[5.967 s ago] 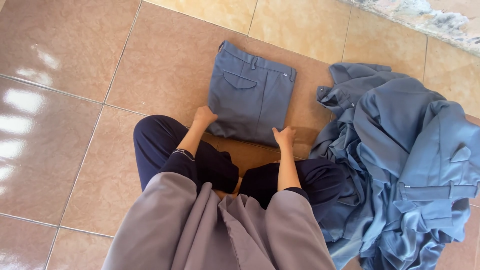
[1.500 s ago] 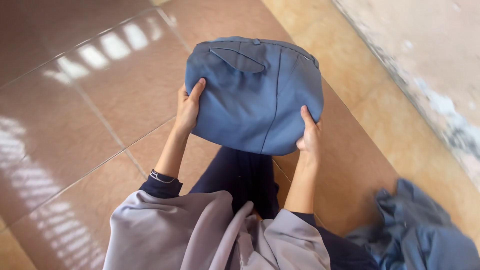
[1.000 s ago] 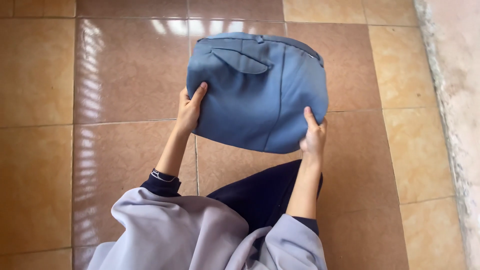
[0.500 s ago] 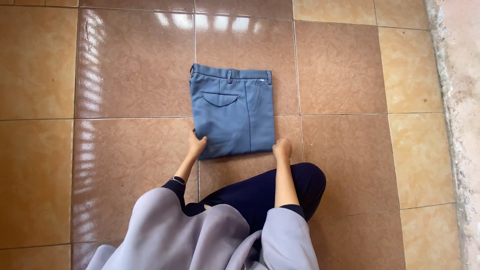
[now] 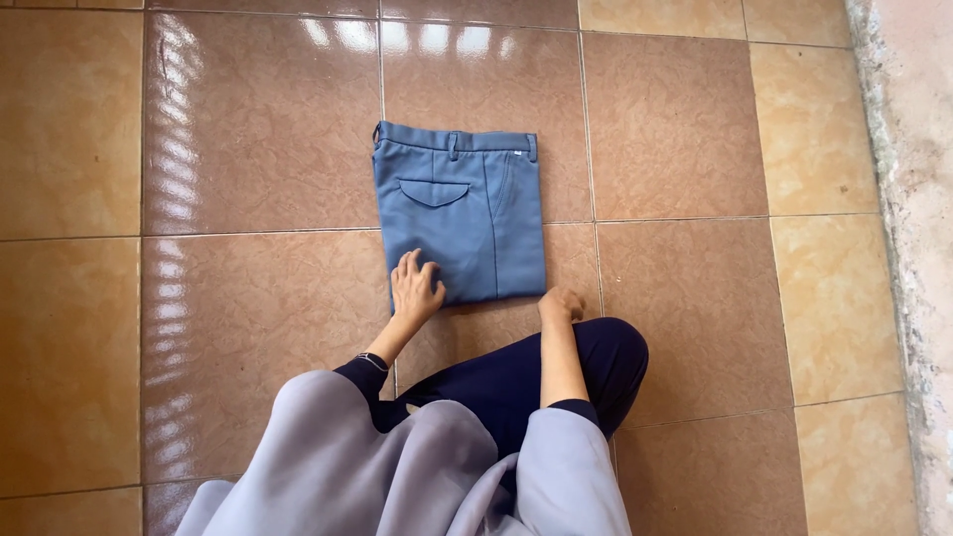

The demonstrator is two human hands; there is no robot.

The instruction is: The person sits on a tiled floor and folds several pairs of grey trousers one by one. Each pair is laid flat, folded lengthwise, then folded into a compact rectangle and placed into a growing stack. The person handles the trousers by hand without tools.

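Note:
A pair of blue trousers point(image 5: 462, 213) lies folded into a neat rectangle on the brown tiled floor point(image 5: 248, 179), waistband at the far side, a flap pocket showing. My left hand point(image 5: 415, 285) rests flat on the near left corner of the fold, fingers spread. My right hand point(image 5: 561, 303) sits just off the near right corner, fingers curled, touching the floor beside the cloth and holding nothing. My grey sleeves and dark trouser legs fill the bottom of the view.
Glossy brown and tan tiles spread all around the folded trousers. A rough pale concrete strip point(image 5: 908, 199) runs along the right edge of the floor.
The folded trousers were held up in both hands, then laid flat on the tile. My right hand has come off the cloth; my left hand now presses its near corner.

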